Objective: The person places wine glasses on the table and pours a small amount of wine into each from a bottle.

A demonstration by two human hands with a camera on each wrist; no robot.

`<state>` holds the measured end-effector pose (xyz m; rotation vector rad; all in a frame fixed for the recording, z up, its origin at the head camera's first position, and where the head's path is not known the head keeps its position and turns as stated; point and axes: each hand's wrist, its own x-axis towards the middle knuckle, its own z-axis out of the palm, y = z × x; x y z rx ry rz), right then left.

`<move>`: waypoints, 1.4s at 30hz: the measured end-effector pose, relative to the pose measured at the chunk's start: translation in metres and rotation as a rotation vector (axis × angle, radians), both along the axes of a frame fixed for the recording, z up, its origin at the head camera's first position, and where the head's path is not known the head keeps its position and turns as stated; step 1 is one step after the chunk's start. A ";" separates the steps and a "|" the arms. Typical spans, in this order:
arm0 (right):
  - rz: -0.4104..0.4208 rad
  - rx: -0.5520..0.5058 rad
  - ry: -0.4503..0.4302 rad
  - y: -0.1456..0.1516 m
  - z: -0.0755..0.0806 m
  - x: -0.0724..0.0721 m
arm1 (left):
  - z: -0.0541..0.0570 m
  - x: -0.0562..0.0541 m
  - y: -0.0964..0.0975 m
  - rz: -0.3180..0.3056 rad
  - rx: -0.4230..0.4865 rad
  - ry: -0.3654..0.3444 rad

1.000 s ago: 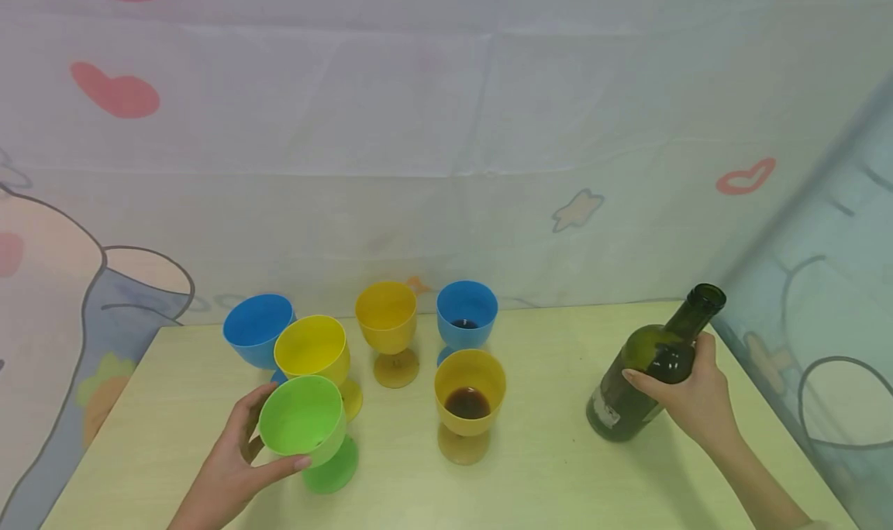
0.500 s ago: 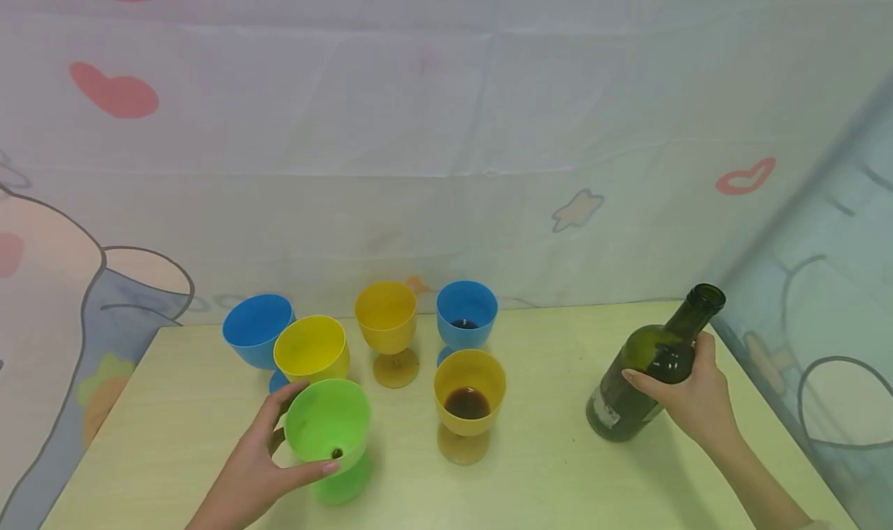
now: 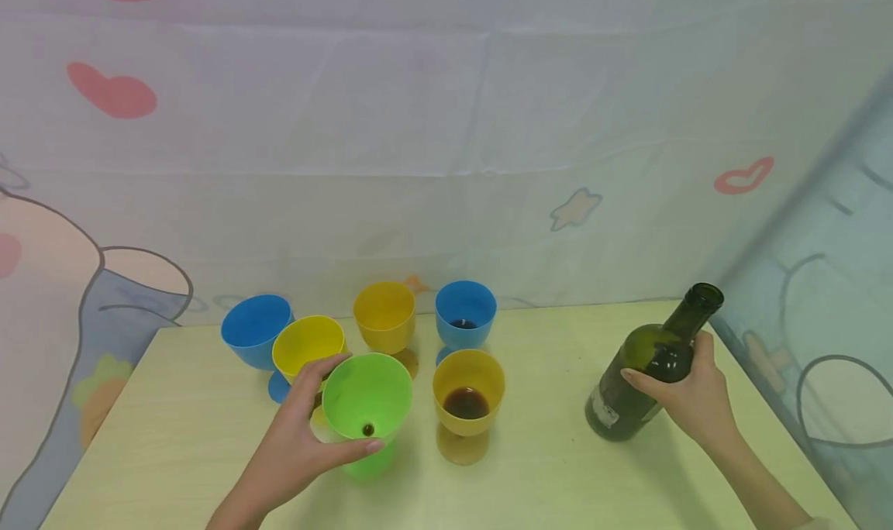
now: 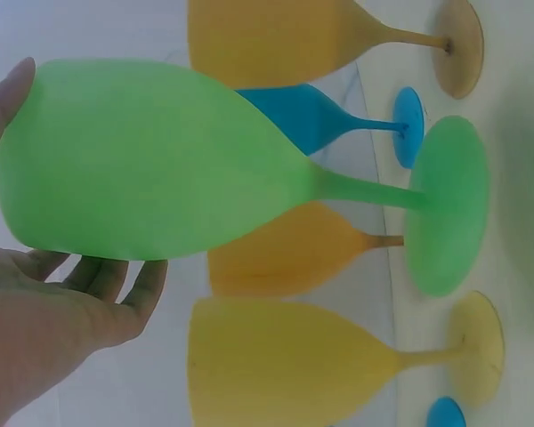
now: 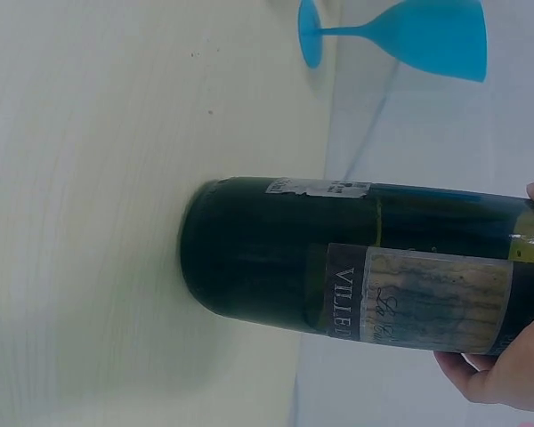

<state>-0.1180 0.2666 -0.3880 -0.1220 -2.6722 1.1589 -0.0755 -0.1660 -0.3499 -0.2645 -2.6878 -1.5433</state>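
Note:
My left hand (image 3: 296,441) grips the bowl of a green plastic goblet (image 3: 366,390), thumb at the near side and fingers at the far side. A dark spot shows at the bottom of its bowl. In the left wrist view the goblet (image 4: 151,160) is upright and seems raised a little off the table. On the right, my right hand (image 3: 698,410) grips a dark green wine bottle (image 3: 631,379) around its upper body. The bottle has no cap and its base is on the table. Just right of the green goblet stands an amber goblet (image 3: 460,366) with dark liquid in it.
Behind stand a blue goblet (image 3: 466,301) with some dark liquid, another amber goblet (image 3: 384,305), a yellow goblet (image 3: 307,344) and a second blue goblet (image 3: 255,325). A printed cloth (image 3: 418,127) hangs along the back edge of the pale table (image 3: 544,468).
My left hand has carried the green goblet to the right, from the front of the yellow goblet toward the front amber one. The right hand and bottle have stayed put.

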 end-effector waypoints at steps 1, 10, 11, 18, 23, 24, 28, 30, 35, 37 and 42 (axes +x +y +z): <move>0.000 0.001 0.000 0.000 0.000 0.000 | 0.002 -0.001 0.002 0.001 -0.002 -0.006; -0.005 0.000 -0.004 -0.003 0.002 0.000 | 0.011 -0.009 0.014 -0.024 0.041 -0.023; -0.005 0.000 -0.002 -0.003 0.002 0.000 | 0.011 -0.010 0.015 -0.029 0.044 -0.021; 0.005 -0.004 0.012 -0.007 0.002 -0.002 | 0.013 -0.012 0.019 -0.037 0.032 -0.011; 0.030 0.007 0.013 -0.013 0.005 -0.003 | 0.012 -0.013 0.020 -0.033 0.020 -0.002; 0.038 0.012 0.018 -0.014 0.005 -0.003 | 0.012 -0.013 0.020 -0.033 0.017 0.004; 0.077 0.028 0.050 -0.020 0.006 -0.003 | 0.013 -0.013 0.020 -0.036 0.012 0.021; 0.099 0.029 0.069 -0.023 0.009 -0.002 | 0.014 -0.013 0.021 -0.035 0.012 0.022; 0.159 0.061 0.135 -0.033 0.019 0.000 | 0.016 -0.013 0.022 -0.027 0.009 0.013; 0.183 0.081 0.159 -0.038 0.024 0.001 | 0.017 -0.013 0.023 -0.025 0.010 0.007; 0.251 0.140 0.247 -0.049 0.037 0.004 | 0.017 -0.013 0.024 -0.034 0.021 -0.002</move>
